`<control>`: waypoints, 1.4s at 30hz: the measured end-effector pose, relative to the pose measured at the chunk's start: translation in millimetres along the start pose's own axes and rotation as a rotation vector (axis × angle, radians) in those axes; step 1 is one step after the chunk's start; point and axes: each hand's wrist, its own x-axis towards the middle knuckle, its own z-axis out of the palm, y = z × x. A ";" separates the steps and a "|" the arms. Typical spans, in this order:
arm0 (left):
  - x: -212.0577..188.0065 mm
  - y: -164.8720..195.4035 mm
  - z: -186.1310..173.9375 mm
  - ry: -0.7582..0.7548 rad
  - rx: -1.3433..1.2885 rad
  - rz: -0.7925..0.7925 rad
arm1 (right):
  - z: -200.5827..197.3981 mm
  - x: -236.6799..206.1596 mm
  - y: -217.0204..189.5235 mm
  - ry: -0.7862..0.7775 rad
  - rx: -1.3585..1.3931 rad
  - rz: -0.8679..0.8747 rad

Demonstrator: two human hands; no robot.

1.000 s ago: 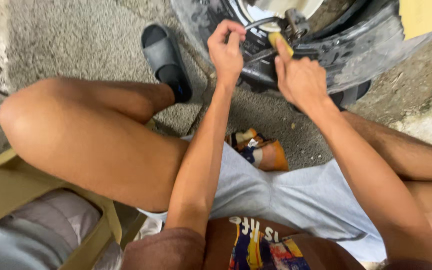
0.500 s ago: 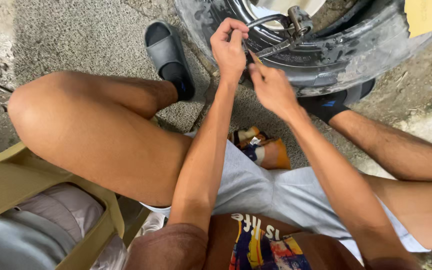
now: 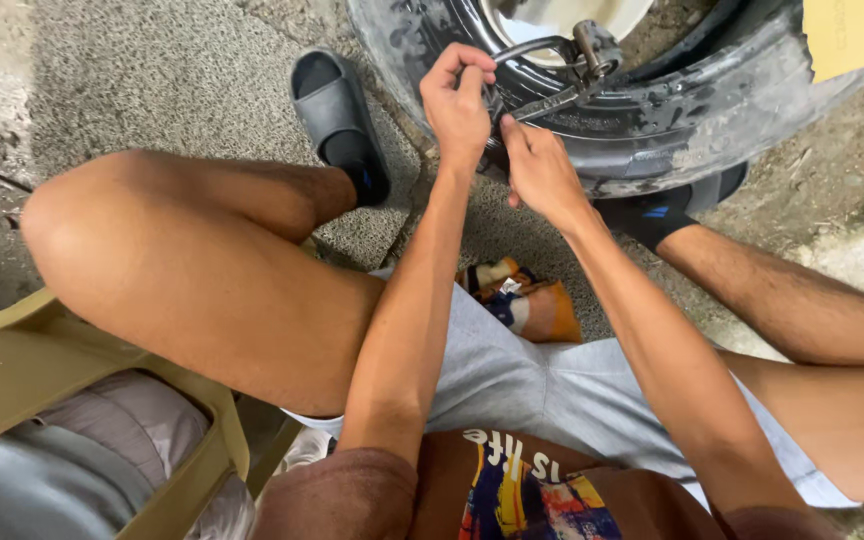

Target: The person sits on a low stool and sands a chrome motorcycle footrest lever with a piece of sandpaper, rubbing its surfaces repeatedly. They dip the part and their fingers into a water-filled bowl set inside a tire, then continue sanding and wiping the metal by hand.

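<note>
In the head view, at the top of the frame, I see the left hand [image 3: 457,105] raised against the black tyre [image 3: 672,110], its fingers curled shut around the end of a bent metal rod [image 3: 532,47] that arches over to a small metal fitting [image 3: 592,45] on the rim. Just beside it, the right hand [image 3: 540,172] has its fingers pressed together and pinches a thin straight metal tool [image 3: 552,100] lying across the tyre's inner edge; the two hands sit close, nearly touching. The tyre lies on grey concrete ground [image 3: 152,90]. Left of the hands a black slide sandal [image 3: 337,120] covers one foot. Between my knees, on the ground below the forearms, lies a crumpled orange and blue cloth [image 3: 522,300]. A tan chair arm [image 3: 62,370] shows at lower left
</note>
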 end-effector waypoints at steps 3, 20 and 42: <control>-0.3 0.1 -1.2 0.010 0.009 0.005 | 2.1 -1.9 -1.4 -0.035 -0.028 -0.011; 1.2 -0.9 0.9 -0.011 -0.041 0.005 | -0.2 -1.2 -14.5 -0.012 -0.346 -0.173; 0.3 0.1 1.1 -0.026 -0.008 0.011 | -11.3 -3.5 0.0 -0.071 -0.696 -0.228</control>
